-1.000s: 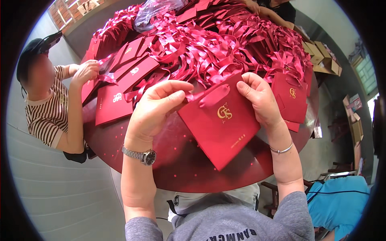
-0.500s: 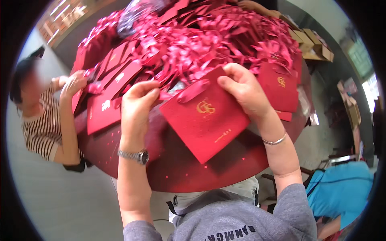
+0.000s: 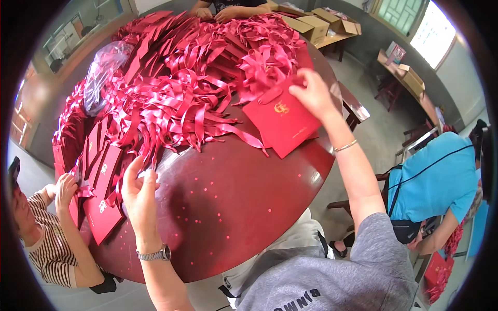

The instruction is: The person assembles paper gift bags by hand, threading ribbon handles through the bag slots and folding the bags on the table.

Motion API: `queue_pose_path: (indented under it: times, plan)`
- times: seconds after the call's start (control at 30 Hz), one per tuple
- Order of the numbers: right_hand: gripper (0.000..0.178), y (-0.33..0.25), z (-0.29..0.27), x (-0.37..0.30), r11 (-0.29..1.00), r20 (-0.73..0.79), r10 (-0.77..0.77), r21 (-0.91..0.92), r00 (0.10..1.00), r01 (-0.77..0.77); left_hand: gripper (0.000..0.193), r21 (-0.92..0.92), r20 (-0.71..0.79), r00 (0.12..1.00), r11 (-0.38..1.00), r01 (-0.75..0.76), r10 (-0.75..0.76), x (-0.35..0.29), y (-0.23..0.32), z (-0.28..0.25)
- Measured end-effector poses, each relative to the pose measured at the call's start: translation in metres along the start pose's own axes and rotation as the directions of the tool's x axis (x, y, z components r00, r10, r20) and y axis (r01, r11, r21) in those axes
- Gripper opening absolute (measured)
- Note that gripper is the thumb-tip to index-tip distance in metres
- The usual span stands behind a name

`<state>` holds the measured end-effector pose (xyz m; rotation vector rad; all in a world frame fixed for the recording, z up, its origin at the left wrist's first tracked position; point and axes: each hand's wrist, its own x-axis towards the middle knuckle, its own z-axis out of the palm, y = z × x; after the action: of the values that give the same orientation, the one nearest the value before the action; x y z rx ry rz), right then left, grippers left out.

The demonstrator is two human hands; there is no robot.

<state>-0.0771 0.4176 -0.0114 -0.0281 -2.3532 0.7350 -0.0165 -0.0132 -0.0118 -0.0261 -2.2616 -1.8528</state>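
Observation:
My right hand (image 3: 315, 96) pinches the upper right corner of a small red paper gift bag (image 3: 284, 124) with a gold emblem and a ribbon handle. The bag is at the right side of the round table, over another red bag whose edge peeks out below it. My left hand (image 3: 140, 192) is empty above the left part of the table, its fingers apart. Near it stand several red gift bags (image 3: 106, 168) with shiny ribbon handles. Behind both hands spreads a big heap of pink-red ribbons (image 3: 176, 109) from more bags.
The dark red table (image 3: 244, 192) bears scattered small red dots. A clear plastic bag (image 3: 106, 72) lies on the heap. A person in stripes (image 3: 54, 249) handles bags at the left; another person's hands (image 3: 215, 14) are at the far edge. Cardboard boxes (image 3: 314, 28) stand behind; a person in blue (image 3: 433, 176) is at right.
My right hand has carried the gift bag to the right side of the table. My left hand has come away from its ribbon and opened. The view has swung rightward.

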Motion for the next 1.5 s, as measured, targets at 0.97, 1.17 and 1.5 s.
queue_pose_path:
  times: [0.97,1.17,1.5]
  plan:
    - [0.043,-0.052,0.018,-0.057,0.711,0.226,-0.512,-0.431,0.829,0.556,0.025,0.38,0.06,0.952,0.875,-0.299,0.299,-0.014,0.002,0.019]
    - [0.037,-0.09,0.016,-0.055,0.706,0.178,-0.601,-0.339,0.78,0.622,0.021,0.506,0.114,0.905,0.761,-0.407,0.409,-0.014,-0.006,0.022]
    - [0.038,-0.209,0.11,-0.053,0.631,0.281,-0.766,0.157,0.578,0.76,0.022,0.597,-0.329,0.793,0.764,-0.247,0.513,0.029,-0.017,-0.041]
